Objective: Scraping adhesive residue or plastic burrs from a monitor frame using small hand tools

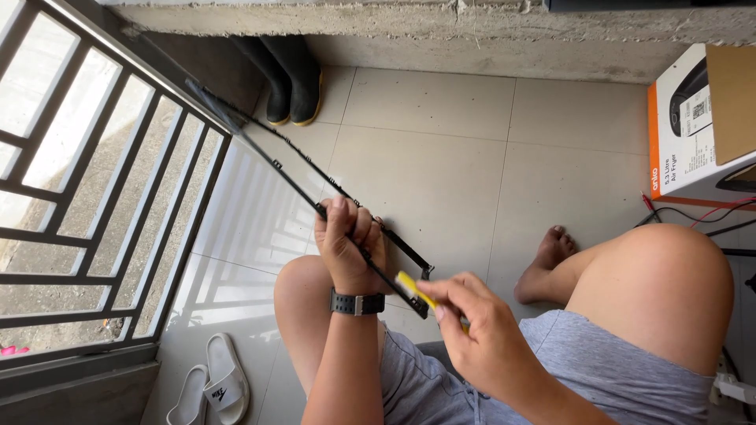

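Note:
My left hand (346, 248), with a black watch on its wrist, grips a long thin black frame (283, 169) near its lower end; the frame slants up and away to the left toward the railing. My right hand (472, 323) pinches a small yellow tool (411, 286) whose tip rests against the frame's lower corner, just right of my left hand. Both hands hover above my bare knees as I sit on the tiled floor.
A metal railing (102, 197) runs along the left. Black rubber boots (287, 79) stand by the concrete wall. White slippers (211, 384) lie at lower left. A cardboard appliance box (693, 126) and red and black wires (693, 214) sit at right.

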